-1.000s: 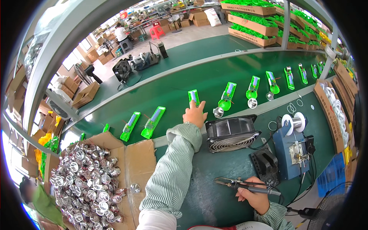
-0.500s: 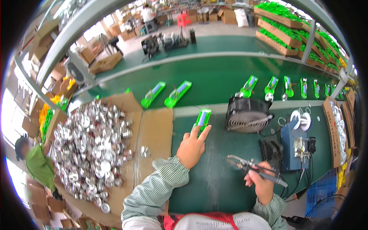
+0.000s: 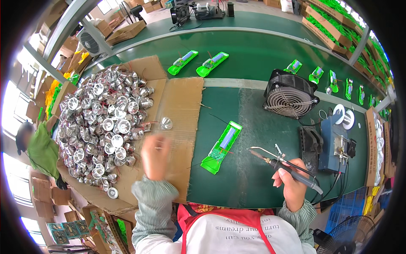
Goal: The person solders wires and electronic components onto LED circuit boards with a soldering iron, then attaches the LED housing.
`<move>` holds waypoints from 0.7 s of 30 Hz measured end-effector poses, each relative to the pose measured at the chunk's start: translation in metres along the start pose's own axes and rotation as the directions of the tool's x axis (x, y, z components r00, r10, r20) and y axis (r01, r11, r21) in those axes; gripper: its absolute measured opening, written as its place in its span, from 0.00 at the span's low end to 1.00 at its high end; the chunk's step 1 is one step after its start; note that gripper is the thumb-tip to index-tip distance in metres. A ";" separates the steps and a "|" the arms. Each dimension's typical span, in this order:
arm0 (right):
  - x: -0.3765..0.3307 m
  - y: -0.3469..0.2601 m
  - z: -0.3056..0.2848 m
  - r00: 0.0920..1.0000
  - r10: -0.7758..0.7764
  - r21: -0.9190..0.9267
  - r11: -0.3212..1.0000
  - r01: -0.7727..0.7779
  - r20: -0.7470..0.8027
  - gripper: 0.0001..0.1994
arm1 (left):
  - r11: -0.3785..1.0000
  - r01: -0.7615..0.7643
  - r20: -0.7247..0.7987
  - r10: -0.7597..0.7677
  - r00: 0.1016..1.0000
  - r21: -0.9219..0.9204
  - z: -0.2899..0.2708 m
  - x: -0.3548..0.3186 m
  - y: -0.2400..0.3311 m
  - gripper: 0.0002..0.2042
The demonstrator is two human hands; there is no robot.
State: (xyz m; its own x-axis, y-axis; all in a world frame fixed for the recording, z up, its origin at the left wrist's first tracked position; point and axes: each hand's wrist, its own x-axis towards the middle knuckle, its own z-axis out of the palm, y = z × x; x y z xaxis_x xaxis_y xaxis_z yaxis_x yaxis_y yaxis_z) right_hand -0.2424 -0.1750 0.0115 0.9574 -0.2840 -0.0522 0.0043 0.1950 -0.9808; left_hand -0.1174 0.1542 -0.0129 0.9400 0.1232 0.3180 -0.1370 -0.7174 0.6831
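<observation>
As the right hand grips a soldering iron, a green housing lies open on the counter

Lying aslant between the two hands, the housing touches neither of them, and the iron's tip hangs near it on the right. Work on this piece looks partway along: a bluish cylinder and a green circuit board already sit inside. What seems left is at the loose wires, and no silver cup is on it. Farther off, beyond the counter's pale edge strip, lie similar housings.

The left hand is blurred above the cardboard, near a lone cup; I cannot tell whether it holds anything. The right fingers wrap around the iron's slim dark handle.

The housing is a long, shallow trough of bright plastic, wider at its near end. Mirror-bright, rounded cups with thin reddish wires form a heap beside the brown, ragged-edged cardboard.
</observation>
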 end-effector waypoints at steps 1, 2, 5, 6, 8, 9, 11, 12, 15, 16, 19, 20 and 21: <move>-0.002 -0.001 0.002 1.000 0.002 0.004 1.000 -0.002 0.006 0.08 | 0.999 0.051 -0.077 -0.051 0.996 -0.009 -0.007 0.013 -0.024 0.13; -0.003 -0.001 0.003 1.000 0.013 -0.001 1.000 -0.013 0.012 0.07 | 0.970 0.181 -0.055 -0.192 0.980 -0.161 -0.011 0.022 -0.025 0.13; -0.003 -0.001 0.004 1.000 0.029 -0.015 0.999 -0.029 0.011 0.07 | 0.862 0.311 0.013 -0.334 0.943 -0.400 0.001 0.046 -0.029 0.12; -0.003 -0.002 0.005 0.999 0.037 -0.019 0.999 -0.036 0.018 0.07 | 0.815 0.316 0.028 -0.347 0.937 -0.486 0.004 0.050 -0.033 0.12; -0.003 -0.001 0.006 0.999 0.033 -0.014 0.999 -0.033 0.027 0.07 | 0.790 0.388 0.090 -0.395 0.914 -0.476 0.008 0.054 -0.045 0.11; -0.003 -0.001 0.007 0.999 0.028 -0.010 1.000 -0.028 0.036 0.07 | 0.793 0.352 0.047 -0.380 0.924 -0.497 0.009 0.053 -0.041 0.10; -0.002 -0.001 0.007 0.998 0.051 -0.017 0.999 -0.050 0.030 0.07 | 0.792 0.264 0.002 -0.315 0.949 -0.551 0.010 0.049 -0.030 0.08; -0.001 -0.002 0.007 0.997 0.070 -0.023 0.997 -0.069 0.031 0.07 | 0.791 0.274 0.017 -0.317 0.948 -0.547 0.009 0.048 -0.026 0.08; 0.004 0.001 0.008 0.995 0.076 -0.010 0.997 -0.075 0.061 0.07 | 0.758 0.155 0.038 -0.170 0.985 -0.634 0.002 0.038 0.000 0.07; 0.006 0.001 0.008 0.994 0.096 -0.013 0.995 -0.095 0.043 0.07 | 0.775 0.204 0.110 -0.172 0.979 -0.598 -0.003 0.032 0.011 0.08; 0.009 0.004 0.013 0.986 0.079 0.015 0.996 -0.083 0.147 0.06 | 0.898 0.216 0.190 -0.152 0.970 -0.384 0.000 0.012 0.020 0.06; 0.009 0.005 0.015 0.986 0.094 0.012 0.995 -0.096 0.137 0.06 | 0.977 0.081 0.219 -0.036 0.975 -0.197 0.003 0.001 0.023 0.06; 0.011 0.006 0.017 0.981 0.094 0.005 0.995 -0.096 0.170 0.07 | 0.997 -0.076 0.268 0.076 0.960 -0.012 0.010 -0.006 0.028 0.05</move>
State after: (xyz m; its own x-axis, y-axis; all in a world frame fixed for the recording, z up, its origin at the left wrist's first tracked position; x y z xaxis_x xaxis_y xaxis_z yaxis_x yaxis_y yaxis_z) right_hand -0.2268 -0.1613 0.0087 0.9887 -0.1003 -0.1116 -0.0866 0.2264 -0.9702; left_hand -0.1240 0.1269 -0.0021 0.9760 -0.1201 0.1815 -0.2118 -0.7163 0.6649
